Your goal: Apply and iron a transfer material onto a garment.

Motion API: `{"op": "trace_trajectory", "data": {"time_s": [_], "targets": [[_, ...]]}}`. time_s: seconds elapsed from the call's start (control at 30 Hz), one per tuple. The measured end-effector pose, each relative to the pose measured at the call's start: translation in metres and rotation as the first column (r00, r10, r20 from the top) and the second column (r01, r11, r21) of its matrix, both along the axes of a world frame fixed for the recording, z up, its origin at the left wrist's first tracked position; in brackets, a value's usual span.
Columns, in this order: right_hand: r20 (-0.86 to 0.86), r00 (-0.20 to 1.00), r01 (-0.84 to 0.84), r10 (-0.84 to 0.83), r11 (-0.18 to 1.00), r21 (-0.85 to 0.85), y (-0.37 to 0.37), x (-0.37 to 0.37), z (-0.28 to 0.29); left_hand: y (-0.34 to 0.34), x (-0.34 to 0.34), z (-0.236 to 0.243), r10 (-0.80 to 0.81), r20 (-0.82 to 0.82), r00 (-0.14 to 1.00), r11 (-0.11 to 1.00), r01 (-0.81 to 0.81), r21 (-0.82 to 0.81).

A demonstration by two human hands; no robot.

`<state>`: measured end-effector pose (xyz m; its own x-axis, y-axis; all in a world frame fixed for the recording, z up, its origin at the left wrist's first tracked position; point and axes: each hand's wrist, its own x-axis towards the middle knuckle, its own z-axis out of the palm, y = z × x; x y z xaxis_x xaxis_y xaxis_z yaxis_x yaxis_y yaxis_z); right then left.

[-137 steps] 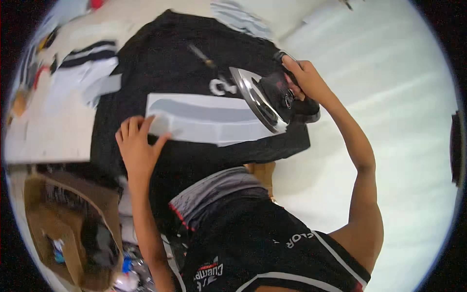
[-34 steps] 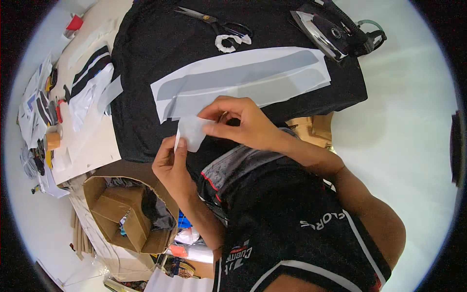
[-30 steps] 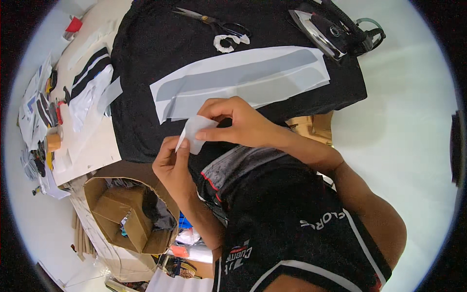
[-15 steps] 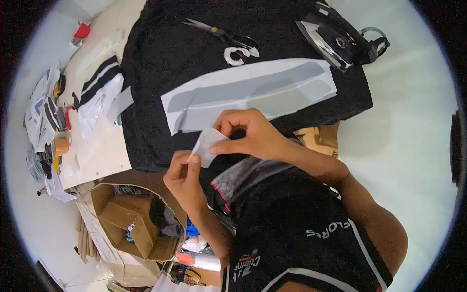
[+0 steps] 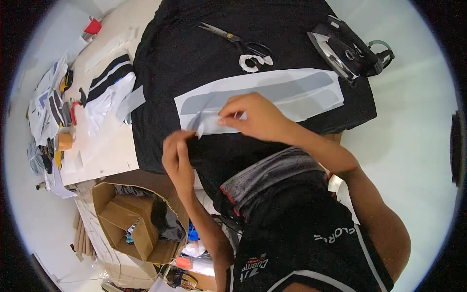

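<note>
Curling over the pale strip [image 5: 287, 89], the right hand [image 5: 255, 117] has fingertips close; whether it or the blurred left hand [image 5: 179, 155] pinches anything, I can't tell.

Left of the open cardboard box [image 5: 144, 242] are brown tubes [image 5: 85, 238]; beyond the box lie a tape roll [image 5: 64, 141], striped cloth [image 5: 111, 83] and, farthest from it, a red object [image 5: 93, 26].

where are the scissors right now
In the head view, the scissors lie on the black cloth at upper centre, just above the white sheet with grey bands and left of the iron.
</note>
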<state>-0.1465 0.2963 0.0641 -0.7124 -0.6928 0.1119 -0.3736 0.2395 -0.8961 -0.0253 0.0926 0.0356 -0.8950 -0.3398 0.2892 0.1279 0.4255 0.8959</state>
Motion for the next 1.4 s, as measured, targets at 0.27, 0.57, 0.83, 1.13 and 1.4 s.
{"op": "trace_trajectory", "data": {"time_s": [0.27,0.57,0.83,1.13,1.4], "targets": [[0.161,0.986,0.033,-0.044,0.997,0.071,0.01,-0.002,-0.009,-0.041,-0.039,-0.002,-0.084,0.059,0.995,0.799,0.103,-0.593],[0.185,0.98,-0.067,0.079,0.995,-0.068,0.007,0.0,0.023,0.012,-0.025,0.027,-0.189,-0.045,0.981,0.974,0.181,-0.138],[0.035,0.995,-0.098,0.098,0.995,0.006,0.017,0.0,0.047,0.015,-0.01,0.043,-0.091,-0.08,0.993,0.994,0.095,0.048],[0.017,0.989,-0.147,0.146,0.988,0.042,0.019,0.007,0.056,0.042,0.002,0.041,0.039,-0.067,0.997,0.998,-0.036,0.042],[-0.016,0.98,-0.196,0.197,0.98,0.016,0.026,-0.003,0.045,0.027,0.015,0.032,-0.193,-0.208,0.959,0.9,0.257,0.351]]}}
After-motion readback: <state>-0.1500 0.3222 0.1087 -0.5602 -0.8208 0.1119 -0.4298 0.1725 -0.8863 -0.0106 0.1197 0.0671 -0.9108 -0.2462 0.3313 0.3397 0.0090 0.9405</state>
